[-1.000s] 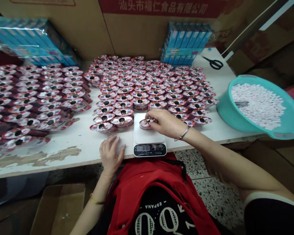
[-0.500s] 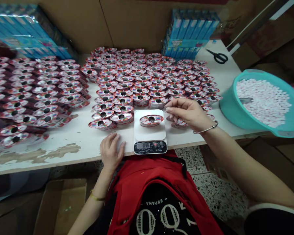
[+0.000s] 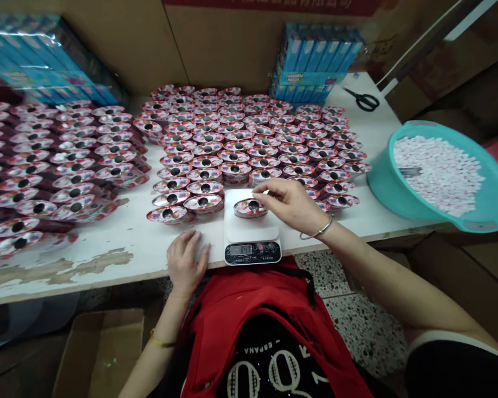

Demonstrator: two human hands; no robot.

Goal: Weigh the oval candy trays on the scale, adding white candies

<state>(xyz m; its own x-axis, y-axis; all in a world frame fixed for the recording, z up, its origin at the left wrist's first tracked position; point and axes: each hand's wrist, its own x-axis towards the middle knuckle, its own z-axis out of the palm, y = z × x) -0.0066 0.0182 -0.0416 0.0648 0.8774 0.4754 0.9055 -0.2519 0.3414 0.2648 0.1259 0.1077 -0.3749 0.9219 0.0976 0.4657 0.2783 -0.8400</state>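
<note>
Two fingertips [image 3: 269,191] of the right hand [image 3: 292,205] pinch close just above the holed tin [image 3: 250,208] on the scale [image 3: 252,231]; anything between them is too small to tell. The left hand [image 3: 185,264] lies flat, fingers spread, on the table [image 3: 108,243]. At the right, a teal basin [image 3: 379,183] holds pale candies [image 3: 440,177].

1. The left hand [image 3: 185,262] lies flat, palm down, its fingers [image 3: 191,243] held close together and pointing to the far side.
2. The left wrist is straight; the bare left forearm [image 3: 157,354] runs back to the near side, with a thin gold bracelet [image 3: 161,342] around it.
3. The right hand [image 3: 292,203] is stretched out farther and to the right of the left one, knuckles up, thumb and fingertips [image 3: 260,193] pinched together and pointing left.
4. The right wrist carries a silver bangle [image 3: 317,228]; the bare right forearm [image 3: 382,287] slants away to the near right.
</note>
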